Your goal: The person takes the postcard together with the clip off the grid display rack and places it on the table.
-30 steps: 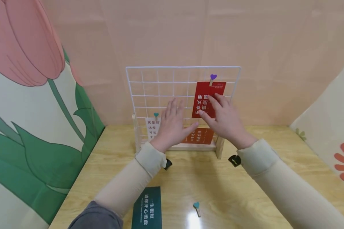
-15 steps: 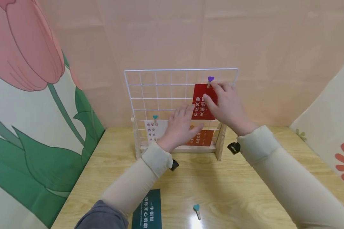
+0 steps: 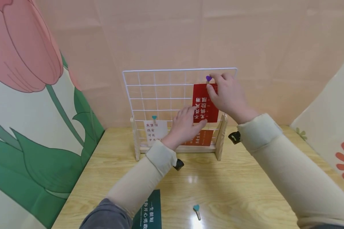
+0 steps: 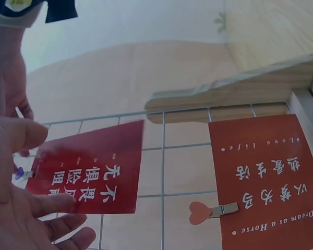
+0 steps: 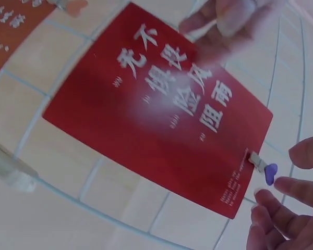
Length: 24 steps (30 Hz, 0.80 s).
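A red card [image 3: 199,98] with white writing hangs at the upper right of a white wire grid rack [image 3: 160,85]. A small clothespin with a purple heart [image 5: 271,173] sits at the card's top edge. My right hand [image 3: 230,97] is beside this clip, its thumb and fingertips close around the heart; the right wrist view shows the thumb and fingers spread apart. With extended fingers, my left hand [image 3: 184,127] is at the red card's left edge. In the left wrist view its fingers overlap the card's writing.
Lower on the rack hang a white card [image 3: 153,128] with a teal heart clip [image 3: 154,117] and an orange-red card [image 3: 204,138] with an orange heart clip [image 4: 200,213]. A dark green card [image 3: 153,210] and another teal heart clothespin [image 3: 197,208] lie on the wooden table [image 3: 246,184].
My right hand has moved up from the red card's face to the purple heart clip. My left hand has shifted right, from the middle of the grid to the red card's left edge.
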{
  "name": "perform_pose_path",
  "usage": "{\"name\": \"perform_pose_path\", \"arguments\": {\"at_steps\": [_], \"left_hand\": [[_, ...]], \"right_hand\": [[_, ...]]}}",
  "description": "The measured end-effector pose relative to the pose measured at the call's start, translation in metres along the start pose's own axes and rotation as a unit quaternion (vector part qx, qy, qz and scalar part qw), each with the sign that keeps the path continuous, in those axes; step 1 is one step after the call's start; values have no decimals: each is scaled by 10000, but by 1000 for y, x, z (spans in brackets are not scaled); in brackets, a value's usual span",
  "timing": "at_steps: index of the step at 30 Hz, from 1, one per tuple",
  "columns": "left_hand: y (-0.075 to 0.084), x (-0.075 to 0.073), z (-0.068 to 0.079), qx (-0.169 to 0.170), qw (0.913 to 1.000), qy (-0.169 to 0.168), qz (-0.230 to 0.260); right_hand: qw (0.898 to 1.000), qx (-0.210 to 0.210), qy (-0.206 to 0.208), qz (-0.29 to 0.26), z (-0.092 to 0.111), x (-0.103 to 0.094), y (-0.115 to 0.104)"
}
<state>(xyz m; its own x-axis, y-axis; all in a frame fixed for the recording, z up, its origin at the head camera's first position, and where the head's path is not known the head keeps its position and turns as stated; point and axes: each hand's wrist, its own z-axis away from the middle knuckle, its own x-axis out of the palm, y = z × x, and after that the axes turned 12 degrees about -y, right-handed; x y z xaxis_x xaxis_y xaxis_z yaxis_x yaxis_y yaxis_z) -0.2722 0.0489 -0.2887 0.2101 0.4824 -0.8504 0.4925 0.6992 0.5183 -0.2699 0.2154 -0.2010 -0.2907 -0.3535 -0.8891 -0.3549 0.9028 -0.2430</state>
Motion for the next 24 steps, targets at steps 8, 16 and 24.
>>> {"name": "perform_pose_path", "arguments": {"at_steps": [8, 16, 24], "left_hand": [[-1, -3, -1, -16, 9970, 232, 732], [0, -5, -1, -100, 9948, 216, 993], [-2, -6, 0, -186, 9925, 240, 1182]], "right_hand": [[9932, 320, -1120, -1, -22, -18, 1], [9861, 312, -1515, -607, -30, -25, 11], [9687, 743, -1435, -1882, -29, -23, 10]]}}
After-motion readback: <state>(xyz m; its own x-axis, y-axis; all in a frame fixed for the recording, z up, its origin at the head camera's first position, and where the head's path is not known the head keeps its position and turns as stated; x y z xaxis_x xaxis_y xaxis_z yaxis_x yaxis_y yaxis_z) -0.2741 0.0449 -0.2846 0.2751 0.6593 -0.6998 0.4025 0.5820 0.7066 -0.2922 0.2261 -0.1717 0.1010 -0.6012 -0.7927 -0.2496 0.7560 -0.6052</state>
